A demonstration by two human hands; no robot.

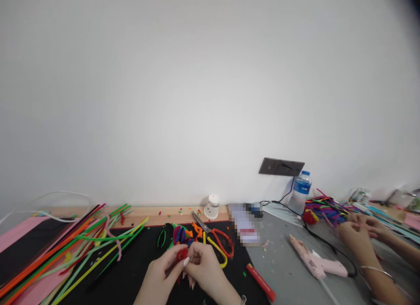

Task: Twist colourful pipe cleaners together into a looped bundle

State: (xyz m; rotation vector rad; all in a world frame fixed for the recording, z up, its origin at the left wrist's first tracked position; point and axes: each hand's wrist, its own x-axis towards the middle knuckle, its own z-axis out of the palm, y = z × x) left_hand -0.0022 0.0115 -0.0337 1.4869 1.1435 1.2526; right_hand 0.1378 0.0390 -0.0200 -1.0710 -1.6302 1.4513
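Both of my hands meet low in the middle of the head view, over a black mat [131, 270]. Between the fingertips is a small red fuzzy piece [181, 254]. My left hand [162, 274] curls its fingers and thumb around this piece. Close against it, my right hand [206, 268] has its thumb and fingers pinched together at the piece's right side. Just behind my hands lie bent pipe cleaners [180, 235] in blue, purple, green and orange. Scissors [223, 248] with red and yellow handles rest beyond my right hand.
Long pipe cleaners [82, 243] spread across the left. A white cup [211, 207] stands near the wall. To the right are a red cutter [260, 282], a pink glue gun [316, 261] with its cord, and a water bottle [300, 193]. Another person's hands [364, 235] work at far right.
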